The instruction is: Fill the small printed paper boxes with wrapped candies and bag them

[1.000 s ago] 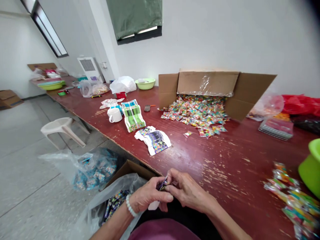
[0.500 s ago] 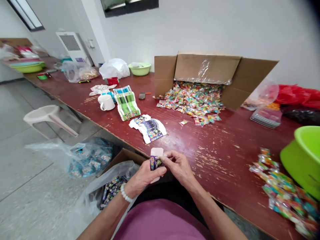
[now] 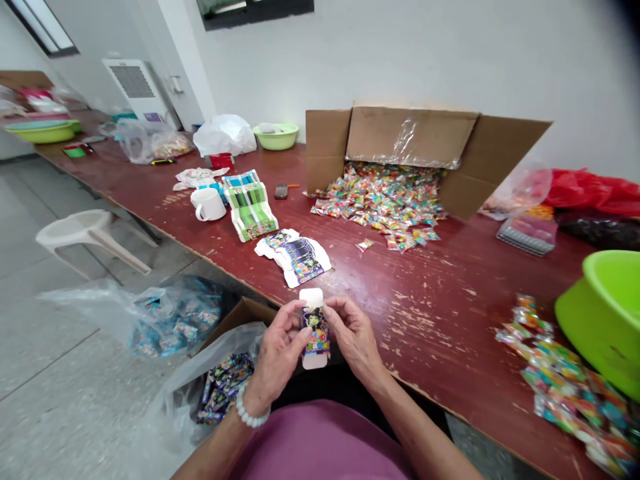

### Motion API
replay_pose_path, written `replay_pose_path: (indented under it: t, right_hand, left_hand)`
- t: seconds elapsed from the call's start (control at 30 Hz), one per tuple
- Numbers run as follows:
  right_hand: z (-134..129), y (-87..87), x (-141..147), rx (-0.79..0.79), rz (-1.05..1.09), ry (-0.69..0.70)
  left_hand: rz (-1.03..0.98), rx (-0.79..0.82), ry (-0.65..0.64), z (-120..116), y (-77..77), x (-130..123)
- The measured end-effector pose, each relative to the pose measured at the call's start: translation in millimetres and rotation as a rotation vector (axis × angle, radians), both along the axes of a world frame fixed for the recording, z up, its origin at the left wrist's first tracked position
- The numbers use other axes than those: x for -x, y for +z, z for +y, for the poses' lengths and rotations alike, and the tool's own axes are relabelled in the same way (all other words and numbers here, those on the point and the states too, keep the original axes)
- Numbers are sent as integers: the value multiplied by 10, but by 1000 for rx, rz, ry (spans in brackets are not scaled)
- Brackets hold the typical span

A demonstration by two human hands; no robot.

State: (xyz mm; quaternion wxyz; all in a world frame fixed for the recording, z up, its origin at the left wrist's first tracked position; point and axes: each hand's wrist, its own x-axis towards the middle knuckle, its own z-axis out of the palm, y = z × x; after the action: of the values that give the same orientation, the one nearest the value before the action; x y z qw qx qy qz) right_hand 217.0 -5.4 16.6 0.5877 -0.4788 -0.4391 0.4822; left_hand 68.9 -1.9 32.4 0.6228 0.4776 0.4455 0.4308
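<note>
A small purple printed carton (image 3: 316, 330) is held upright before me, its white end flaps sticking out at top and bottom. My left hand (image 3: 283, 347) grips its left edge between thumb and fingers, a pale bead bracelet at the wrist. My right hand (image 3: 354, 333) pinches the upper right edge. Just beyond lies a fanned stack of flat purple carton blanks (image 3: 305, 259) on the red table (image 3: 425, 313). Below my left forearm, a plastic-lined box holds many purple packets (image 3: 227, 383).
A cardboard box (image 3: 413, 137) spills wrapped candies (image 3: 385, 200) across the table. Green carton blanks (image 3: 253, 210) and a white mug (image 3: 208, 204) stand left. At right are a lime green basin (image 3: 595, 313) and more candies (image 3: 575, 373). A white stool (image 3: 83, 230) and a bag of blue packets (image 3: 177, 320) are on the floor.
The carton has turned so its printed front faces me, with both flaps showing. My left hand has shifted to its left edge, and my right hand has moved from its front to the right edge.
</note>
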Motion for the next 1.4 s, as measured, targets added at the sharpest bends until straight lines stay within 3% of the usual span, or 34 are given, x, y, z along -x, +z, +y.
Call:
replay_pose_path:
  t: [0.13,0.27,0.37,0.43,0.6,0.77,0.97,1.1,1.2,1.27,1.33,1.4]
  right_hand:
    - [54,0,-141,75,-112,76]
    - [119,15,-222,122,-38,184]
    - [130,-16,-232,118,-22,182]
    - [116,-51,-236,81,-124,192]
    - [70,-111,-246,-11,-338,140]
    - [92,-130,-239,8,-240,235]
    - [134,-155,-196,38,12,219]
    - [72,-61,-190,28,-50,209]
    - [24,41,-183,-99,-213,149]
    - [16,94,-185,-185,-359,181]
    - [26,120,-189,-178,-384,232]
    - [46,123,-193,-76,-269,276]
  left_hand:
    - [12,53,-44,37,-15,44]
    - [47,58,-63,41,-26,45]
    - [99,-12,-76,55,-44,47]
    - [120,-35,-72,72,-48,51]
    - [55,44,-39,94,-7,44]
    - [22,77,-61,74,2,39]
    - [35,0,-86,57,10,48]
    - [-88,136,-105,25,53,36]
    - [-197,353,-240,12,39,8]
    - [-208,479,-244,14,7,-14]
    - [-188,517,-203,21,-24,-34]
    - [-154,468,-199,26,-43,-50]
